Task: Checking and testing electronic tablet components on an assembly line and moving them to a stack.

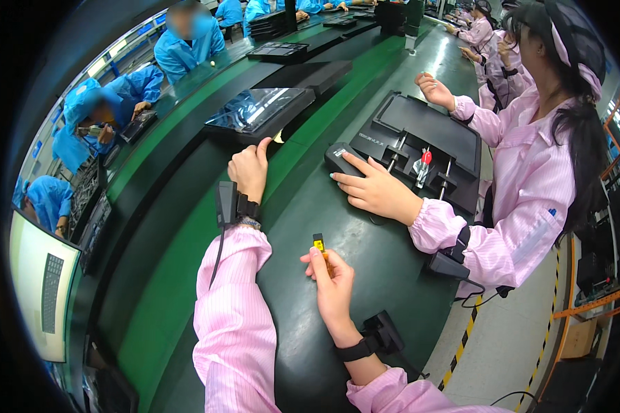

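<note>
Got pink pinstriped fabric sleeves (234, 310) closest to camera, with black straps (358, 350) and cabled black boxes (226, 204) at the wrists. Pinching a small yellow-and-black stick (318, 243) in right hand (335, 277), fingers narrowed on it, above the dark green desk (289, 330). Long axis pointing away from body, nearly straight up in view, black end foremost.

Note key relation: from right fingers to glossy dark rectangular panel (251, 110), ahead and to the left, well apart. Nearer to left hand (248, 171), just beside near edge of panel. Can't tell grip of left fingers: curled, undersides hidden. Can't confirm contact either.

Containers: see panel lying on top of a low black rectangular box (291, 112); can't see inside. Off to the right, see open black tray-like case (386, 134) in front of co-worker, holding metal rods (397, 153) and a red-tipped silvery piece (424, 165). Also see co-worker's hand (382, 191) on rounded black block (339, 158) beside case.
</note>
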A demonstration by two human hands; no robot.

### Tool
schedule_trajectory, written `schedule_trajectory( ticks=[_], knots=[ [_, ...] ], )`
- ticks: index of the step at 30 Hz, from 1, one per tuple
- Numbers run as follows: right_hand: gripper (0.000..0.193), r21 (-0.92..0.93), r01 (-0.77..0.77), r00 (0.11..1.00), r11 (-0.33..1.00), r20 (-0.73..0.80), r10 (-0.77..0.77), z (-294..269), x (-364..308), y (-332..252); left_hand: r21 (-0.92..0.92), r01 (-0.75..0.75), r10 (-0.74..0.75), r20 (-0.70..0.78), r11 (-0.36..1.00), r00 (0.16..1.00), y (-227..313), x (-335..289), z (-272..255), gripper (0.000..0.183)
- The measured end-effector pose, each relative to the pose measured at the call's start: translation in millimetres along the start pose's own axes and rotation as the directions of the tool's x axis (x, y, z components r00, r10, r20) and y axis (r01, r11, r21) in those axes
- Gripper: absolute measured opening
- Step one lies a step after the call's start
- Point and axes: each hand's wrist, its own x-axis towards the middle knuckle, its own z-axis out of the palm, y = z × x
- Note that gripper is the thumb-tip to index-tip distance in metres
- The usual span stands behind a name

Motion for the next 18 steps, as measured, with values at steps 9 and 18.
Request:
schedule_trajectory(
  ticks=[9,18],
  knots=[
    [0.026,-0.041,-0.002,1.000,0.999,0.030,0.003,-5,1,3,-0.628,0.652,-0.347,0.778,-0.425,0.523,18,-11,21,0.031],
    [0.031,-0.028,-0.023,0.995,0.999,0.092,0.026,-7,1,7,-0.721,0.498,-0.489,0.692,-0.481,0.531,-1,-28,-29,0.024]
  ],
)
